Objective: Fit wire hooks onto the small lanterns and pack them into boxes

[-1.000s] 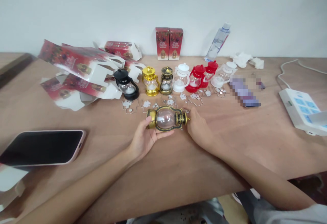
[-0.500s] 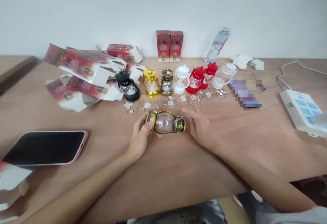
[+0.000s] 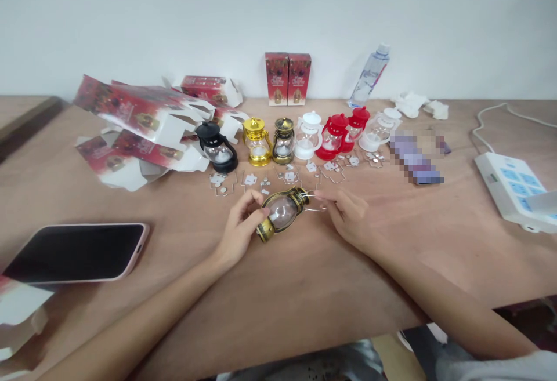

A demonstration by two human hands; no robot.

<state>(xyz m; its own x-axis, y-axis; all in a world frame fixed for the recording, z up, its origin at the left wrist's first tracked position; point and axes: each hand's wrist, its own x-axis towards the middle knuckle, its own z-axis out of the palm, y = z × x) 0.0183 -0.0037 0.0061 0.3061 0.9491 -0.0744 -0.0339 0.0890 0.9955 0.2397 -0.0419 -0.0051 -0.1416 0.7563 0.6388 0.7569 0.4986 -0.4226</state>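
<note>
A bronze-coloured lantern lies tilted, its base toward the lower left and its top toward the upper right. My left hand grips it near the base, thumb over the glass. With pinched fingers, my right hand holds a thin metal wire whose end is at the lantern's top. Behind them stand several small lanterns in a row, among them a black one, a gold one and a white one. Wire pieces and small white parts lie in front of that row.
Flattened red boxes are piled at the back left, and two upright red boxes stand by the wall. A phone lies at left. On the right are a power strip, a bottle and crumpled tissue.
The lantern has turned so that its base points down and its top up to the right. My right hand has shifted slightly right, and the wire now shows more clearly.
</note>
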